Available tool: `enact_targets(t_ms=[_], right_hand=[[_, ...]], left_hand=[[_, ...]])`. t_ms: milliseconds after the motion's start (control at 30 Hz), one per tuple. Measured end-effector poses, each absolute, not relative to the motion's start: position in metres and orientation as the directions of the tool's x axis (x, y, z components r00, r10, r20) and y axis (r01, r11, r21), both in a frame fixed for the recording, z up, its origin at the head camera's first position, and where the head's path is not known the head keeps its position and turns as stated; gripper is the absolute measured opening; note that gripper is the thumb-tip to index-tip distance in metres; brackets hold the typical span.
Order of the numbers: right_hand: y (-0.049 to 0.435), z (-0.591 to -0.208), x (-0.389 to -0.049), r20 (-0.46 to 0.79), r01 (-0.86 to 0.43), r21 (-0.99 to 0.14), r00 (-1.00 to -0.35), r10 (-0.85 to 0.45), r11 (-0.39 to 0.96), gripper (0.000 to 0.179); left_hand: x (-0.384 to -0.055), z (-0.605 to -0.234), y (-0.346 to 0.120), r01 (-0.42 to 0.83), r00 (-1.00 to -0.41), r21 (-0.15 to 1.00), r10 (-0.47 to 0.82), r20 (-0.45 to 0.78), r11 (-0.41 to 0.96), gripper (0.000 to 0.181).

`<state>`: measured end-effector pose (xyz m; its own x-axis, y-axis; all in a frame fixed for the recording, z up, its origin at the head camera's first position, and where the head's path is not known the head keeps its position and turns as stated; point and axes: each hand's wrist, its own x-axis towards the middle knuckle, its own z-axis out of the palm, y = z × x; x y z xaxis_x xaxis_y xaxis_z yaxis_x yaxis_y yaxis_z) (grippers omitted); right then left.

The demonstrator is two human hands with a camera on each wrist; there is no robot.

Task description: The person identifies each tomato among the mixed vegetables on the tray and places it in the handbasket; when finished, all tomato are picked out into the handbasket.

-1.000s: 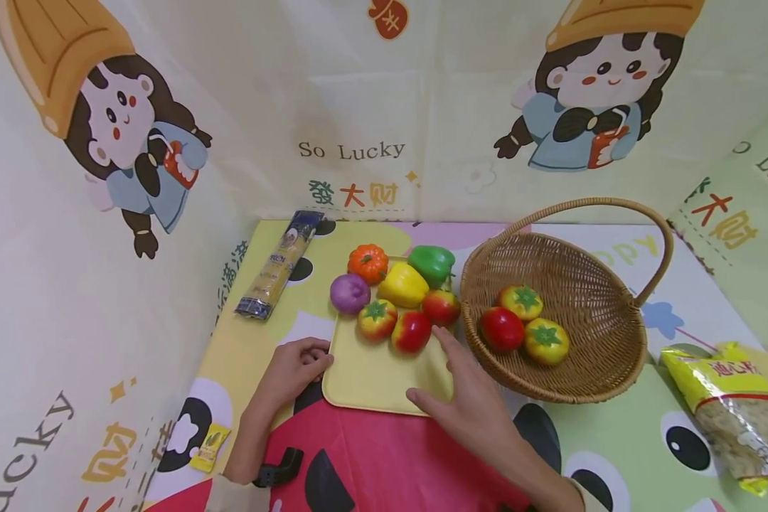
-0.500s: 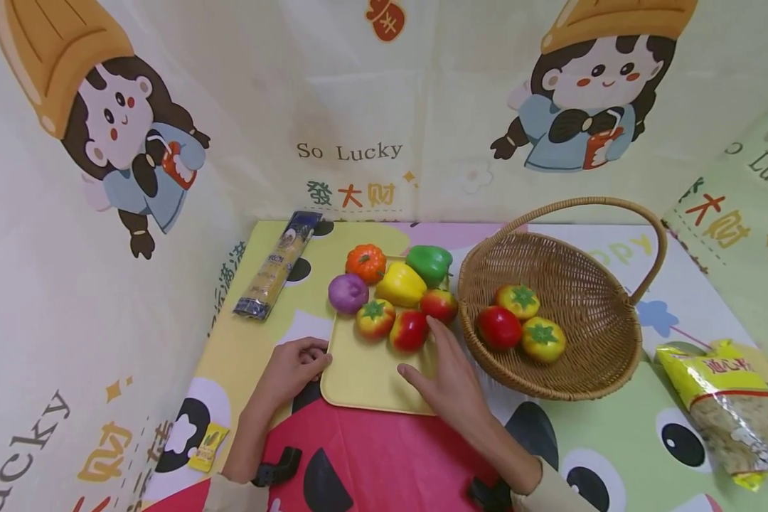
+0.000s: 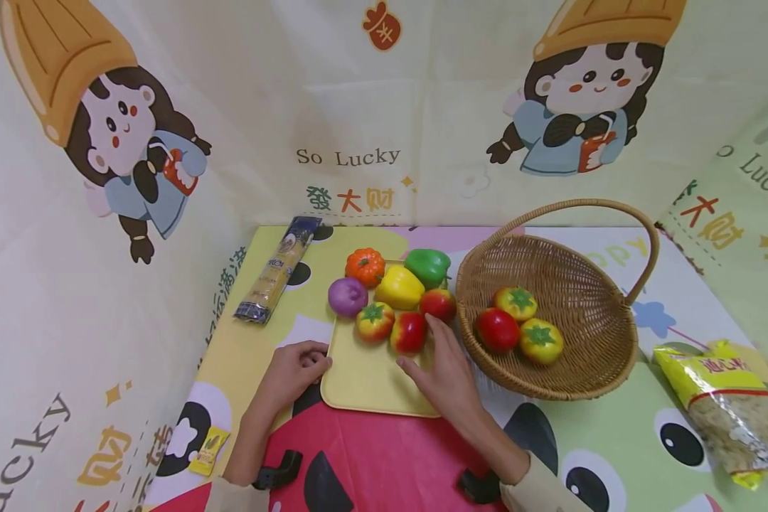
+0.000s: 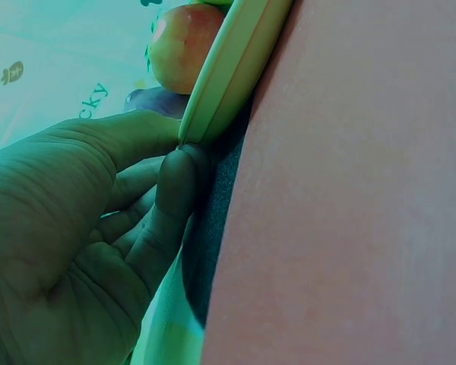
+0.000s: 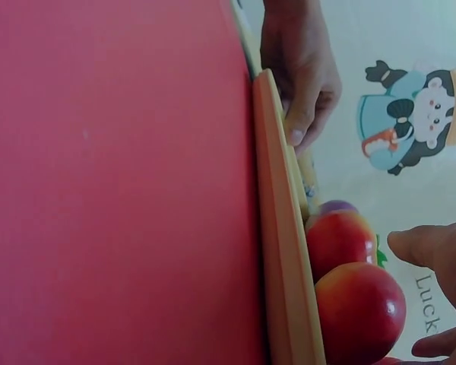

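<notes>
Where the right hand [image 3: 451,377] hovers: just right of the front red-and-yellow fruit [image 3: 409,333], thumb and fingers spread apart; fingertip contact cannot be told.
Left hand [image 3: 294,368]: pinches the left edge of the tray [image 3: 371,384].
Fruit location: on the tray, beyond its bare front part.
Surfaces: fruit glossy, rounded; tray flat, yellow, low-rimmed; basket [image 3: 589,313] woven, brown, with arched handle.
Adjacent items: second red fruit [image 3: 438,305] near the fingertips; yellow pepper [image 3: 400,287] behind; basket to the right.
</notes>
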<state>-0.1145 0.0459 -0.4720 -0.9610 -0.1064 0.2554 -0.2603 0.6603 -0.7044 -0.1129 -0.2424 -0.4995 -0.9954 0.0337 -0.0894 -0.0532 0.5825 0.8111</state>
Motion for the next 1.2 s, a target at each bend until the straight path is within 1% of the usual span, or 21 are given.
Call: enact_targets(t_ms=[267, 633, 1200], right_hand=[[0.042, -0.477, -0.121, 0.251, -0.241, -0.708, -0.964, -0.083, 0.664, 0.084], [0.038, -0.479, -0.126, 0.241, -0.235, -0.715, -0.967, -0.084, 0.658, 0.081], [0.035, -0.481, -0.129, 0.271, -0.265, -0.703, -0.958, -0.096, 0.661, 0.077]], left_hand=[[-0.113, -0.502, -0.242, -0.051, -0.996, 0.805, 0.030, -0.085, 0.590, 0.025], [-0.113, -0.497, -0.240, -0.048, -0.996, 0.796, 0.032, -0.085, 0.603, 0.025], [-0.112, -0.495, -0.240, -0.050, -0.996, 0.797, 0.027, -0.083, 0.601, 0.024]])
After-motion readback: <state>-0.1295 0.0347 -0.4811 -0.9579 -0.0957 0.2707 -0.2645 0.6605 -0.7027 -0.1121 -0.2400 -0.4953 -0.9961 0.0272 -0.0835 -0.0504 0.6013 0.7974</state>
